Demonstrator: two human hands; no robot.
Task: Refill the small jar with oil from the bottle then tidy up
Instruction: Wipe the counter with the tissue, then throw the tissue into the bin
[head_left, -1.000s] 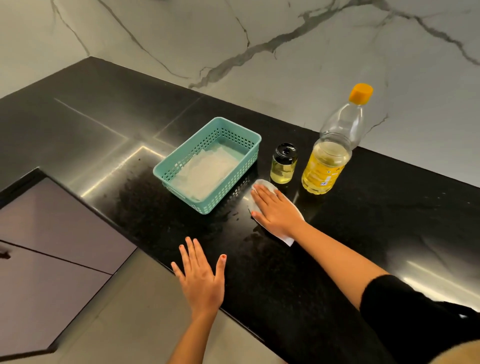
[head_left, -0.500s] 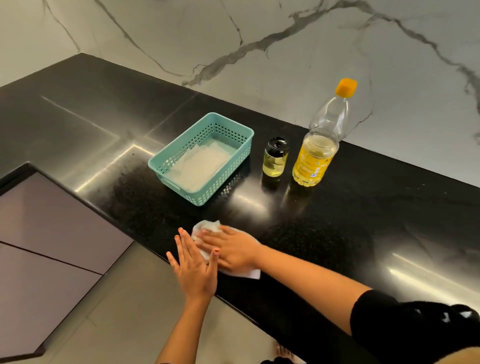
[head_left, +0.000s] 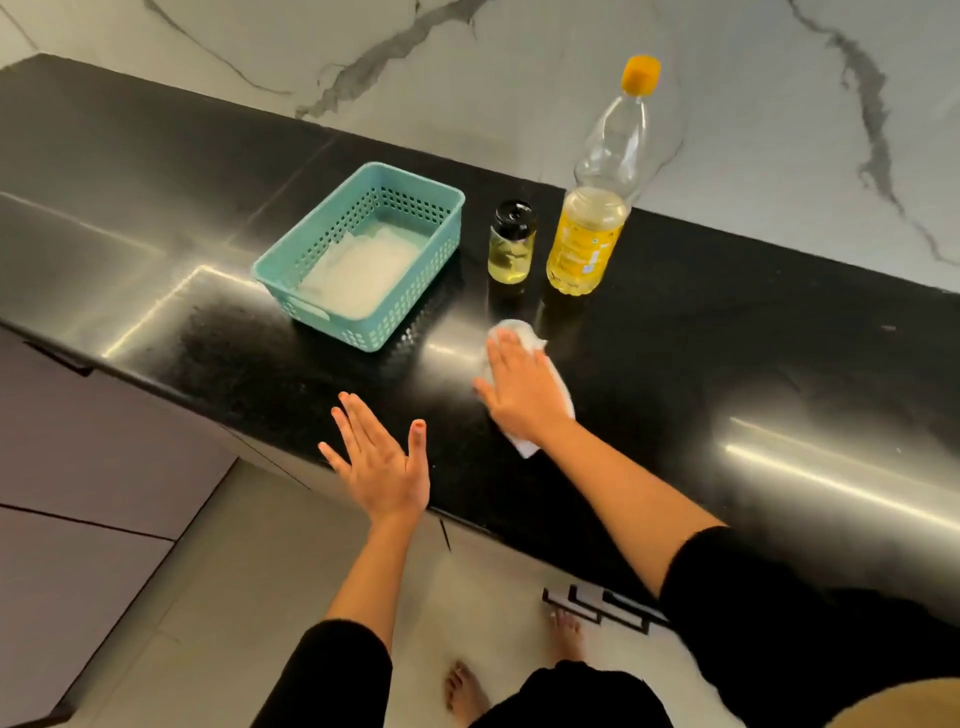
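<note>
Since the frame half a second earlier, the right hand (head_left: 519, 395) has carried the crumpled white paper wipe (head_left: 521, 329) away from the counter's front edge, where it lay just beside the left hand (head_left: 382, 467), to a spot close in front of the jar and bottle. Its fingers (head_left: 506, 353) lie straight and close together, flat on the wipe, pressing it to the polished black stone countertop (head_left: 727, 322); the wipe's edges show beyond the fingertips and beside the wrist. The left hand is held palm down at the counter's front edge, its fingers (head_left: 358, 421) straight and fanned apart with the thumb out, holding nothing (whether it touches the stone cannot be told). The small clear glass jar with a black lid (head_left: 510, 244), partly filled with pale yellow oil, stands upright just beyond the right fingertips, apart from them. Beside it to the right stands the tall clear plastic oil bottle with an orange cap (head_left: 592, 228), its cap on, yellow oil filling its lower part. Left of the jar sits the rectangular teal perforated plastic basket (head_left: 363, 332), with white paper sheets (head_left: 358, 275) lying flat in its bottom. Behind the counter rises the white grey-veined marble wall (head_left: 519, 104).
</note>
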